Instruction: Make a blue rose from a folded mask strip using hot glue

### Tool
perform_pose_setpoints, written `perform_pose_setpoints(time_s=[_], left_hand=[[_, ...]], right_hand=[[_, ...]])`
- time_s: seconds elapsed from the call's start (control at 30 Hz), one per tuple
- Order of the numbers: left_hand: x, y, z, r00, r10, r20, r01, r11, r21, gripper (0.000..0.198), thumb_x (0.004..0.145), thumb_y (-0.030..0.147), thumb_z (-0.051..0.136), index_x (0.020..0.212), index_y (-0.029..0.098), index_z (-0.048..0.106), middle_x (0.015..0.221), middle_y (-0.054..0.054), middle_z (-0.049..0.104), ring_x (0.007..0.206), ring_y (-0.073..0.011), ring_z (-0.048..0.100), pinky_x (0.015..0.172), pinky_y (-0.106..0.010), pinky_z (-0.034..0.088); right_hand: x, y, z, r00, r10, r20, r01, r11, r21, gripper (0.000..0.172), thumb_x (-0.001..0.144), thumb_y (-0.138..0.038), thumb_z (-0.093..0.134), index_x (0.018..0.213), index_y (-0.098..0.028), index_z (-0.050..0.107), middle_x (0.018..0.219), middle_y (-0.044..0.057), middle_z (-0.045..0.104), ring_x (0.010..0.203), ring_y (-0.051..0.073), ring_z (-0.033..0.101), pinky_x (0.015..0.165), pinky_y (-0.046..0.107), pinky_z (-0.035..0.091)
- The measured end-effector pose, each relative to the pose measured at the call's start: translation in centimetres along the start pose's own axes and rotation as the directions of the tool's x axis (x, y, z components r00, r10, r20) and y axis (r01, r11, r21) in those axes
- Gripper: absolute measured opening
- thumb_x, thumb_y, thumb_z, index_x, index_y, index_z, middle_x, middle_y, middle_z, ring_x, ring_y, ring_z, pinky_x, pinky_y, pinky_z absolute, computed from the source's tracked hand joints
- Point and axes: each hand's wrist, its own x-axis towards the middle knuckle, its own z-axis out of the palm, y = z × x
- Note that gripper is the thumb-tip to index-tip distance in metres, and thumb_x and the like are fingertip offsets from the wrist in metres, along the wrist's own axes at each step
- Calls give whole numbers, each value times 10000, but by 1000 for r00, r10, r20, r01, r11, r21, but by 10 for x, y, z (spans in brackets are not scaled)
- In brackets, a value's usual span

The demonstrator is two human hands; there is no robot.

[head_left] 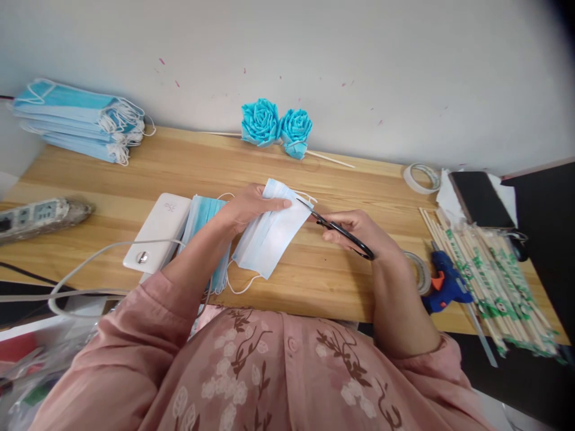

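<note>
My left hand (251, 206) pinches a pale blue and white face mask (274, 233) near its top edge, thumb lying on the front. One white ear loop hangs from the mask's lower end, and another shows at its upper right. My right hand (350, 227) grips black-handled scissors (335, 226). Their blades point up and left, and the tips are at the mask's upper right edge near the ear loop. Whether the blades are cutting into it I cannot tell. Under my left forearm lie more blue masks (209, 209) on the wooden table.
A stack of masks (81, 120) stands at the back left, two blue mask-fabric roses (260, 123) at the back. A white power bank (159, 224) and power strip (40, 216) lie left. Right are tape (422, 178), a phone (480, 197), a blue glue gun (447, 281) and wrapped chopsticks (498, 281).
</note>
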Motion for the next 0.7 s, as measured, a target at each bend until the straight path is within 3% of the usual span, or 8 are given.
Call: perform_pose_setpoints(time_s=[0.3,0.47,0.7], left_hand=[[-1,3,0,999,-31,24,32,999,-22,354,611,372,923,809,139,745,800,-63,762,672,-174,670,630,-289,536],[-2,4,1,999,-24,25,24,1000,-6,359,613,375,913,825,136,750,808,-63,763,683,-177,672,636,-286,535],[-3,6,2,999,-24,25,25,1000,-14,337,596,355,917,778,141,731,758,-35,746,634,-145,647,596,-253,519]], right_hand=[[0,8,-2,1000,-4,17,5,999,-47,702,722,-625,787,1246,-158,765,585,-50,457,556,88,349,531,242,316],[1,11,-2,1000,-19,0,19,998,-63,714,697,-652,797,1229,-177,778,727,-2,618,660,129,486,603,256,399],[1,15,-3,1000,-5,30,7,996,-94,708,726,-664,779,1271,-212,759,668,-23,566,583,99,390,560,245,330]])
